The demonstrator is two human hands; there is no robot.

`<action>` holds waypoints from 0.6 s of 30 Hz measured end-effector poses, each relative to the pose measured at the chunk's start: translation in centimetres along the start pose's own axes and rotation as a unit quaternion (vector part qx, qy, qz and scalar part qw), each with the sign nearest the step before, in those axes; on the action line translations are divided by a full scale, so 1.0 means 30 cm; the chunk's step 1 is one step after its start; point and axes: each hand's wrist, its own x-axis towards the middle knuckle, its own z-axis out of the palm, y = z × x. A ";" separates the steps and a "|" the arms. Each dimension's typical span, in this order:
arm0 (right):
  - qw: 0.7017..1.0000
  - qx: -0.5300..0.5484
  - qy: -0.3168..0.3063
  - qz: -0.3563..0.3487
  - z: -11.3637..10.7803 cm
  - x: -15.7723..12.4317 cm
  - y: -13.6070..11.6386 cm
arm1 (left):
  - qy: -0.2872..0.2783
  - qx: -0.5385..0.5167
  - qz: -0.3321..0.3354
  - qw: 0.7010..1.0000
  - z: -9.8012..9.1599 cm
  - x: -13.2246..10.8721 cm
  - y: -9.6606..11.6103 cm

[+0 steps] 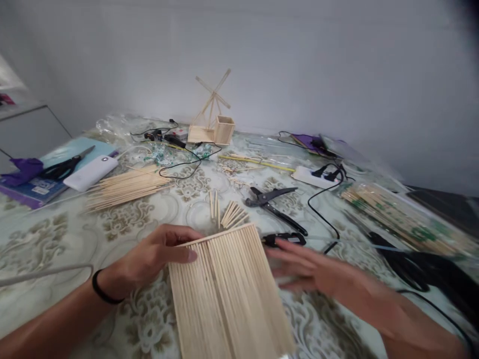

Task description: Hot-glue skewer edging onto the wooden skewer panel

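A flat panel of thin wooden sticks (239,279) set side by side is tilted toward me, with a crosswise stick along its top edge. My left hand (160,254) grips its upper left corner, thumb on the face and fingers behind. Off the panel's right edge, my right hand (299,267) is blurred, its fingers stretched out and holding nothing visible. Close to those fingertips lies a black glue gun or similar black tool (284,239), partly hidden. Beyond the panel are short cut sticks (232,215) and black-handled cutters (271,202).
At the back stands a small stick windmill with a box (224,130). Long loose sticks (129,187) lie left, near a white power bank (91,173) and scissors (65,167). A power strip (314,177) with cables and bagged sticks (392,214) are on the right.
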 end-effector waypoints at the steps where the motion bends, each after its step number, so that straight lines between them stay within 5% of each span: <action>1: 0.998 0.022 0.054 -0.005 -0.007 0.057 0.014 | -0.007 0.007 -0.014 1.000 -0.003 0.004 -0.002; 2: 0.994 0.034 0.104 -0.008 -0.009 0.108 0.029 | -0.017 0.014 -0.027 0.999 -0.006 0.010 -0.005; 5: 0.992 0.028 0.127 0.004 0.015 0.195 0.056 | -0.051 0.034 -0.060 0.996 -0.015 0.036 -0.014; 12: 0.995 -0.012 0.074 0.073 0.116 0.160 0.003 | -0.142 0.093 -0.109 0.979 -0.043 0.114 0.000; 18: 0.992 0.036 0.017 0.119 0.168 0.145 -0.017 | -0.159 0.115 -0.109 0.975 -0.035 0.089 -0.006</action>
